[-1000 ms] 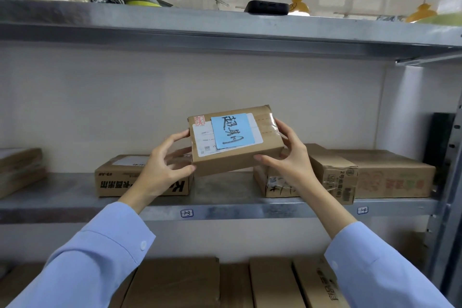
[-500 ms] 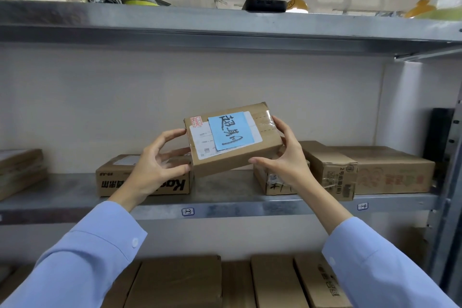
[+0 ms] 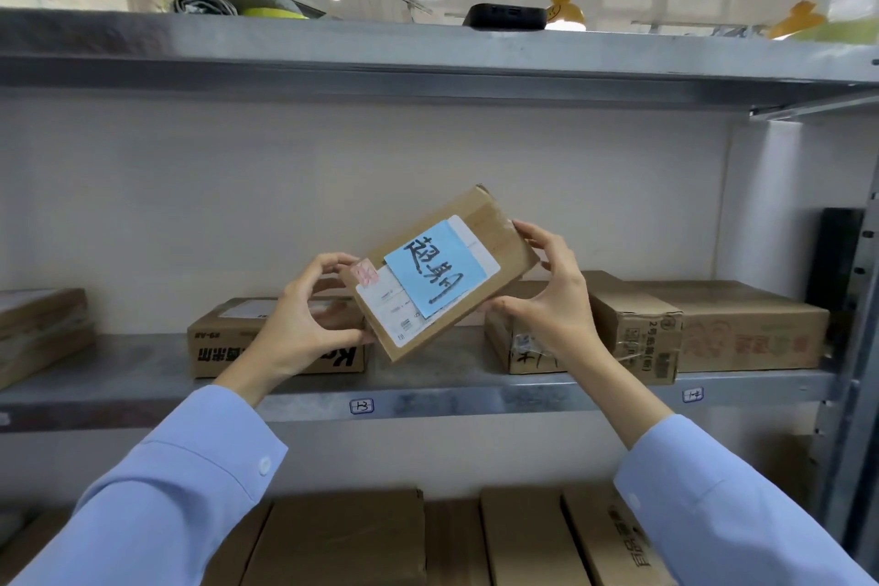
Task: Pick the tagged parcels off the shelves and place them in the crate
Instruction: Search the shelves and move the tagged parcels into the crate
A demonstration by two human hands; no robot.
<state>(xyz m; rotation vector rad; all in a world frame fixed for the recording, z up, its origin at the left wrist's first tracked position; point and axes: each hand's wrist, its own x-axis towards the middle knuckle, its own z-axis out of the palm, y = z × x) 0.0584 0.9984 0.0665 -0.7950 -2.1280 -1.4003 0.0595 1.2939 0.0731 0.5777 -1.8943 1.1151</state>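
Observation:
A flat brown cardboard parcel [image 3: 494, 233] with a blue handwritten tag [image 3: 435, 269] over a white label is held in the air in front of the middle shelf [image 3: 428, 400]. It is tilted, its right end raised. My left hand [image 3: 304, 324] grips its lower left end, thumb below and fingers curled above. My right hand [image 3: 554, 295] grips its right end, fingers over the top edge and thumb under the front edge. No crate is in view.
On the middle shelf lie a printed box [image 3: 209, 347] at left, stacked boxes [image 3: 38, 328] at the far left, and three boxes [image 3: 742, 328] at right. More cartons [image 3: 342, 538] fill the shelf below. The steel upright [image 3: 851, 371] stands at right. A black device [image 3: 504, 17] sits on the top shelf.
Both hands have tilted the parcel, its right end rising and its left end dropping, and the tagged face turned more toward me. The hands shifted with it.

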